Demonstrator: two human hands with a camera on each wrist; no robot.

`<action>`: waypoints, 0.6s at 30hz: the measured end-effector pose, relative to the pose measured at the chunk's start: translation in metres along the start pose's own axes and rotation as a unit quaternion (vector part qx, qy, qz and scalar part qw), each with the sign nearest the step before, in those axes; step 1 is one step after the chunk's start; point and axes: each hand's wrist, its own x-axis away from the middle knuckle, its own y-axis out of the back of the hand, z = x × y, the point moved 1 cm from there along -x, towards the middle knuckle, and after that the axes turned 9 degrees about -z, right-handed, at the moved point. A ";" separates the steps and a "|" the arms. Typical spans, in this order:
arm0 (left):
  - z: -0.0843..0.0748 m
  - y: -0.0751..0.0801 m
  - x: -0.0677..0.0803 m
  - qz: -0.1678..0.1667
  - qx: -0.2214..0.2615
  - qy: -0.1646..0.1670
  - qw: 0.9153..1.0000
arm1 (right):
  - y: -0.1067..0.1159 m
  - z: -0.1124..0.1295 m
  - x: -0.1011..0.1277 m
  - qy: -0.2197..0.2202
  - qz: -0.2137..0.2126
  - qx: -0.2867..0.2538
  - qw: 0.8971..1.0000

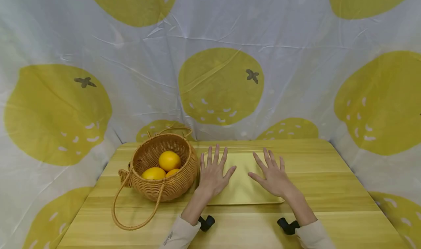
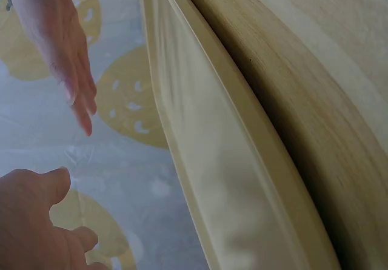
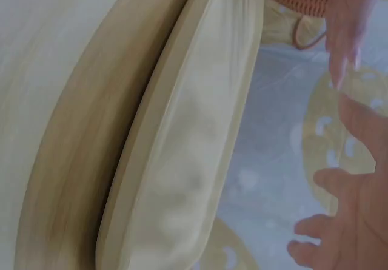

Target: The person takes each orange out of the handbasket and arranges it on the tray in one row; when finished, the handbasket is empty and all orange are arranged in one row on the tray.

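Both hands hover with fingers spread above a shallow gold tray (image 1: 243,190) on the wooden table. My left hand (image 1: 213,174) is over the tray's left end, close beside a wicker basket (image 1: 179,187); it holds nothing. Over the tray's right part is my right hand (image 1: 273,176), also holding nothing. Inside the basket lie a yellow-orange round fruit (image 1: 169,161), a second one (image 1: 153,173) and a third (image 1: 172,172) partly hidden by the rim. Each wrist view shows the tray's rim below and apart from the fingers.
One basket handle (image 1: 136,227) droops onto the table (image 1: 329,190) at the front left; another handle (image 1: 175,127) stands at the back. Black wrist-camera mounts (image 1: 206,223) sit under the forearms. A lemon-print curtain (image 1: 296,77) hangs behind the table and along its sides.
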 end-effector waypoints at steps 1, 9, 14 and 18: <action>0.000 0.001 0.001 0.002 0.002 0.000 1.000 | 0.002 -0.004 0.002 -0.004 0.007 -0.015 1.000; 0.001 0.009 0.007 0.030 0.045 -0.001 0.999 | 0.011 -0.046 0.014 -0.064 0.087 -0.090 0.990; 0.002 0.019 0.010 0.039 0.061 -0.004 0.997 | 0.009 -0.069 0.017 -0.094 0.132 -0.119 0.980; 0.002 0.026 0.011 0.041 0.070 -0.005 0.997 | 0.009 -0.078 0.015 -0.099 0.155 -0.131 0.974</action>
